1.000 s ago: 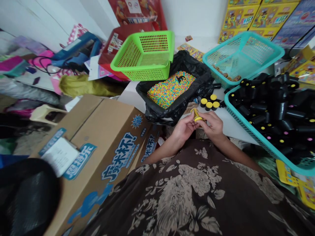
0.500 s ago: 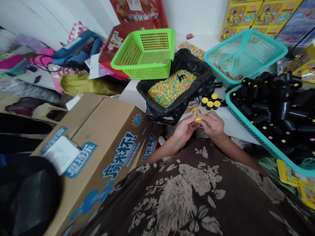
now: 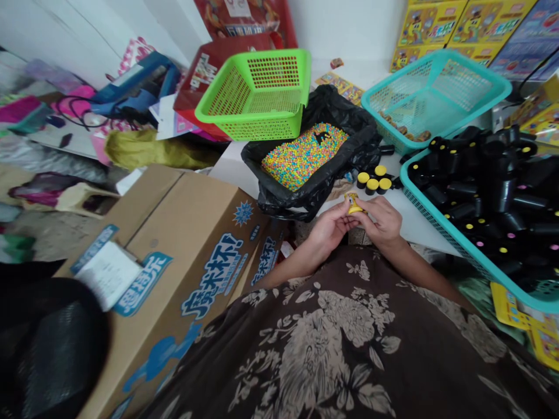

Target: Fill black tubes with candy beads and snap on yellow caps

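Note:
My left hand [image 3: 328,226] and my right hand [image 3: 382,219] meet at the table's near edge, both pinched on a small yellow cap [image 3: 353,203] held between the fingertips. What lies under the cap is hidden by my fingers. Just beyond the hands stand three black tubes with yellow caps [image 3: 372,179]. A black bag full of small coloured candy beads [image 3: 304,156] lies open behind them. At the right a teal basket [image 3: 441,233] is heaped with black tubes [image 3: 489,186].
A green basket [image 3: 257,93] sits at the back, a second teal basket [image 3: 432,93] at the back right. A large cardboard box [image 3: 174,262] stands left of my lap. Yellow cartons [image 3: 463,26] line the far wall; clutter covers the left side.
The hands have stayed together at the table edge, shifting slightly upward. The yellow cap has turned between the fingertips.

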The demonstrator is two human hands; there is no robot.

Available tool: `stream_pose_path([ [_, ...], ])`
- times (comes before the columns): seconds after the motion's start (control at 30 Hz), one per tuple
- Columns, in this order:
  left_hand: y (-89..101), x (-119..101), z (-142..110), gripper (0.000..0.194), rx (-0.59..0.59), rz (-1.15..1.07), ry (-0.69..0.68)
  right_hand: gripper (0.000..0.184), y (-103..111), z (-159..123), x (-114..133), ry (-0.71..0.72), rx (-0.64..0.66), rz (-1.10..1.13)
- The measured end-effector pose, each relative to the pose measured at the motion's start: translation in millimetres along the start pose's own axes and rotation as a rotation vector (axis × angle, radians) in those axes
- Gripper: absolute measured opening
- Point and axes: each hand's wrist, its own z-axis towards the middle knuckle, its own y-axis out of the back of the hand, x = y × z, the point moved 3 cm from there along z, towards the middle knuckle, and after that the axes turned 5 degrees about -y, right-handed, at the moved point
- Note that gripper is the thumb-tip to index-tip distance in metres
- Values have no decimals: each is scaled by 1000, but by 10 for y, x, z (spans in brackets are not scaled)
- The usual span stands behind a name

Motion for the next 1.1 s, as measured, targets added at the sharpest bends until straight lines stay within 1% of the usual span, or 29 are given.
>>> stream_pose_path([
  [0.17, -31, 26, -3, 15, 7, 13, -18, 30, 14, 19, -35, -42, 31, 13],
  [0.27, -34, 38, 21, 16, 35, 28, -4, 26, 37, 29, -53, -44, 3, 50],
  [0.37, -34, 13, 58, 19, 46, 73, 6, 26, 61, 41, -72, -92, 15, 72],
  [0.47, -115, -135, 137, 25, 48, 189, -19, 27, 131, 41, -84, -130, 19, 73],
  [0.5, -181, -227, 182, 27, 55, 235, -49, 26, 170, 29, -87, -126, 9, 66],
  [0.57, -385, -462, 313, 29, 88, 338, -138, 23, 257, -26, -97, -97, -8, 39],
  [0.67, -832, -833, 654, 29, 142, 532, -269, 13, 368, -175, -145, -65, 20, -22],
  [0.73, -1161, -1012, 996, 30, 132, 636, -360, 12, 410, -283, -201, -91, 53, -61],
  [0.8, -1478, -1091, 1406, 33, 117, 696, -464, 13, 423, -364, -249, -122, 83, -92],
  [0.87, -1765, -1054, 1842, 36, 132, 787, -531, 15, 412, -405, -275, -136, 109, -117],
  [0.97, -2092, -852, 2425, 43, 177, 1066, -541, 16, 384, -416, -283, -130, 124, -136],
  [1.03, -2227, -695, 2711, 47, 189, 1229, -520, 14, 375, -416, -284, -130, 125, -126],
  [1.1, -2311, -555, 2904, 48, 207, 1317, -509, 12, 375, -419, -288, -142, 132, -102],
])
